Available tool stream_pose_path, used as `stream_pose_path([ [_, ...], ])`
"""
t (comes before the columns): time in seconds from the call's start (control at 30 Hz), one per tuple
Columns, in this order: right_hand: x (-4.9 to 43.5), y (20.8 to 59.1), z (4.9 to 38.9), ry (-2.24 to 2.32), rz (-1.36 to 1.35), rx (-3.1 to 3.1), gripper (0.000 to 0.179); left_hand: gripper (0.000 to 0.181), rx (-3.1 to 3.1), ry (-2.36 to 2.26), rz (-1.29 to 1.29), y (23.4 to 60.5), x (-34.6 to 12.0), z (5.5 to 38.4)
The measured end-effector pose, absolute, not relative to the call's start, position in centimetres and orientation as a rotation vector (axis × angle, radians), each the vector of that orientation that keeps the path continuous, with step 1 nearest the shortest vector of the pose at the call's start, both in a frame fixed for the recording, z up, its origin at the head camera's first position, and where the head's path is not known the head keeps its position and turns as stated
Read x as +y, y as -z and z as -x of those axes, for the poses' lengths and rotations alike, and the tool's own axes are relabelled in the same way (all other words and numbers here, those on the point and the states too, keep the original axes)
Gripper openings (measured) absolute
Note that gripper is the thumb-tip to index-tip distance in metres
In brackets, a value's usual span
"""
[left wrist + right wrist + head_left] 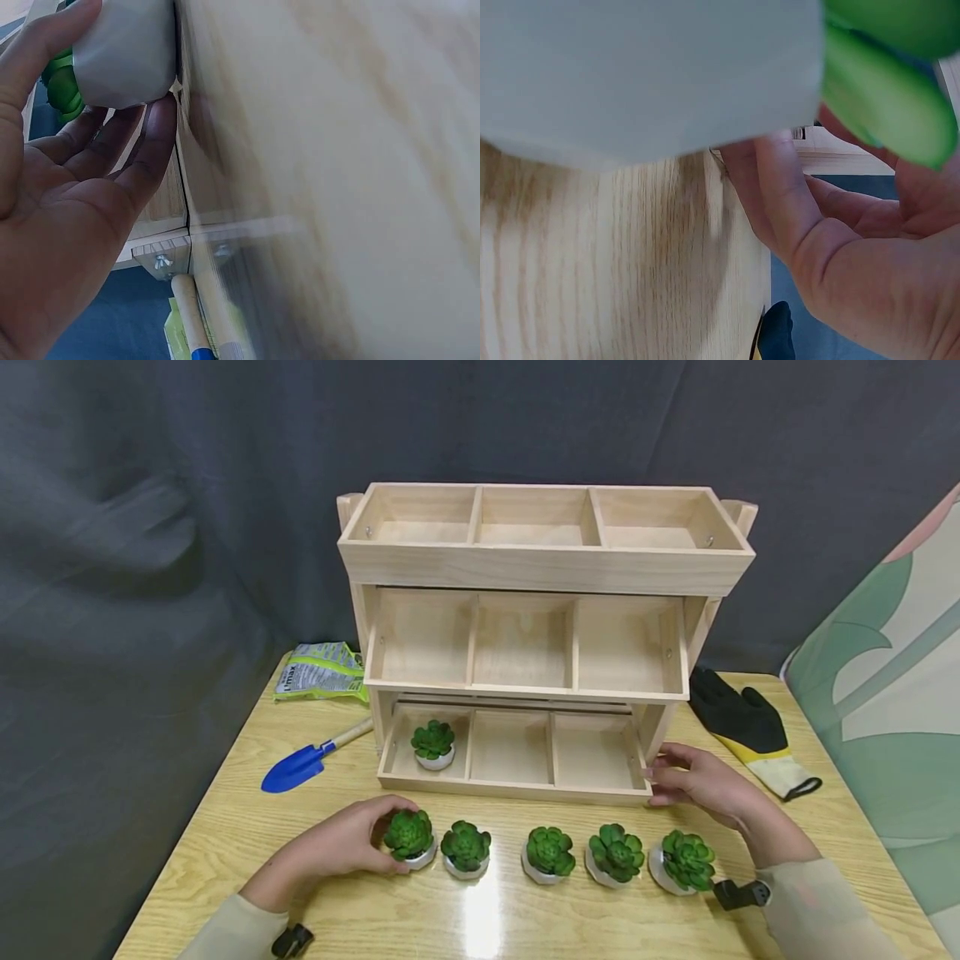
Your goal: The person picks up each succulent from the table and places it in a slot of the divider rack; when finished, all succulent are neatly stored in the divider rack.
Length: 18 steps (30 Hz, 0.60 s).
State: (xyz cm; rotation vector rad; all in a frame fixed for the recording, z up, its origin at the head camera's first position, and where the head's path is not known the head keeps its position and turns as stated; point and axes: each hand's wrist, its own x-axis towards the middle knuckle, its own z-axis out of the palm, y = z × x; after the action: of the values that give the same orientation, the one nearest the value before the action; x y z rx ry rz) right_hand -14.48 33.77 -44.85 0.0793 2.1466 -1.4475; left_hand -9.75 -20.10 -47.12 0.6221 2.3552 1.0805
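My left hand [358, 839] holds a potted succulent [409, 837], the leftmost in a row on the table. In the left wrist view its thumb and fingers curl about the white pot [127, 56]. At the lower right end of a three-tier wooden planter shelf [543, 570], my right hand [701, 783] grips the bottom box's corner. Another potted succulent [433, 743] sits in that box's left compartment. Close to the right wrist camera, a white pot [645, 75] hides part of that hand's fingers [784, 187].
More succulents [467, 847] in white pots line the table front, running right to one [684, 862] by my right wrist. Left of the shelf lie a blue trowel [294, 768] and a green bag [322, 670]. A black and yellow glove [750, 722] lies to its right.
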Motion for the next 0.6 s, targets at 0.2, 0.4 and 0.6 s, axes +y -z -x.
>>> stream_pose_path([
  [0.2,33.8,44.9,14.5,1.446,-0.075,2.147,0.08,0.072,2.326,-1.168,-0.588,47.2,-20.6,9.7],
  [0.4,33.8,44.8,14.5,1.436,-0.075,2.153,0.08,0.073,2.266,-1.29,-0.492,46.8,-21.2,9.9],
  [0.6,33.8,44.8,14.6,1.436,-0.087,2.153,0.081,0.071,2.291,-1.273,-0.517,46.0,-21.3,10.2],
])
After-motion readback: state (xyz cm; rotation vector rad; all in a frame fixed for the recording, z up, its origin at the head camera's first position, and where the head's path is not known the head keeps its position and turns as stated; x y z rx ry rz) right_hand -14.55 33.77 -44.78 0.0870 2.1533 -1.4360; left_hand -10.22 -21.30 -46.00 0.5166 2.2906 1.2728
